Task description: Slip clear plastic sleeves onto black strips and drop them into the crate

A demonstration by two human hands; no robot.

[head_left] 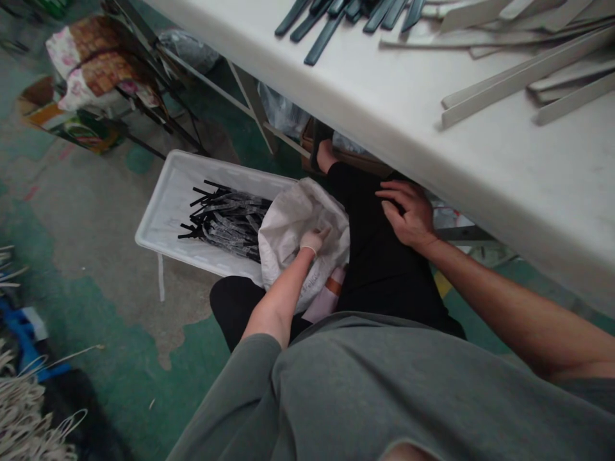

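Observation:
My left hand (313, 241), in a pale glove or covering, reaches into the mouth of a white sack (283, 224) between my legs. Its fingers look extended and apart, with no held item visible; the sack's depth is hidden. My right hand (408, 214) rests open on my dark-trousered thigh, fingers spread and holding nothing. Beside the sack, a white rectangular tub (161, 211) holds a bundle of black and grey strips (230, 221). A pinkish piece with an orange band (329, 298) lies against the sack's lower side.
Above, a white table (384, 96) bears dark strips (327, 38) and beige strips (519, 83). A padded seat (103, 64) and a cardboard box (72, 125) stand at the upper left. Pale cords (33, 410) lie at the lower left. Bags are under the table.

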